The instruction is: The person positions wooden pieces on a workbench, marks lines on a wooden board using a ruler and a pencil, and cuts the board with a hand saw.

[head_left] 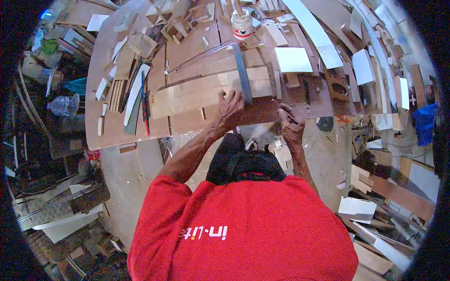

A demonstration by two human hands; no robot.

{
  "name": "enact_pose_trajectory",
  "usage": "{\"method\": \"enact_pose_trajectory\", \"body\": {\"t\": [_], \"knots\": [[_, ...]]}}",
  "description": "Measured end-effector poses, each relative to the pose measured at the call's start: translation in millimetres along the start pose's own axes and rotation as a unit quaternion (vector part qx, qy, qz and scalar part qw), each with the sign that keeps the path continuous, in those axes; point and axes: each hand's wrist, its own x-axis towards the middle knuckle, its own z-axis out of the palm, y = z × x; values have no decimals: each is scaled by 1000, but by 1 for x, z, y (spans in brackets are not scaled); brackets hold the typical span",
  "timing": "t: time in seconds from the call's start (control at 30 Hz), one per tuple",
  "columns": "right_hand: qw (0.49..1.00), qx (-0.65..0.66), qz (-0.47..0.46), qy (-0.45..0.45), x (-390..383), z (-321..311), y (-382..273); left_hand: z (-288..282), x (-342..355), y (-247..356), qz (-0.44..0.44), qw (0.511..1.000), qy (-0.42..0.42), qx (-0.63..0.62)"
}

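Note:
A pale wooden plank (178, 93) lies along the near part of the brown worktable. A dark metal straightedge (240, 70) crosses it front to back. My left hand (230, 105) rests on the plank just left of the straightedge, its fingers bent and slightly apart. My right hand (291, 122), at the table's front edge right of the plank, is closed round a small dark object too hidden to name. Red and black slim tools (145, 103) lie at the left beside white and wooden strips (133, 105).
A white jar (242, 29) with sticks stands at the back among small wooden assemblies (176, 30). White panels (293, 60) and long strips (318, 35) cover the right side. Offcuts lie on the floor both sides; a plastic bottle (63, 106) sits at far left, blue material (424, 122) at far right.

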Motion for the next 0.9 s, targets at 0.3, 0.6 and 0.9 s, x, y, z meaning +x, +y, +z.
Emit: {"method": "enact_pose_trajectory", "body": {"t": [0.3, 0.6, 0.9], "knots": [[996, 66, 54, 13, 10, 11, -7, -46, -20, -25, -18, 962, -64, -264], [997, -65, 8, -44, 54, 47, 3, -59, -25, -120, 6, 977, -14, -215], [960, -214, 55, -173, 105, 139, -16, -25, -30, -223, 116, 991, 59, -8]]}}
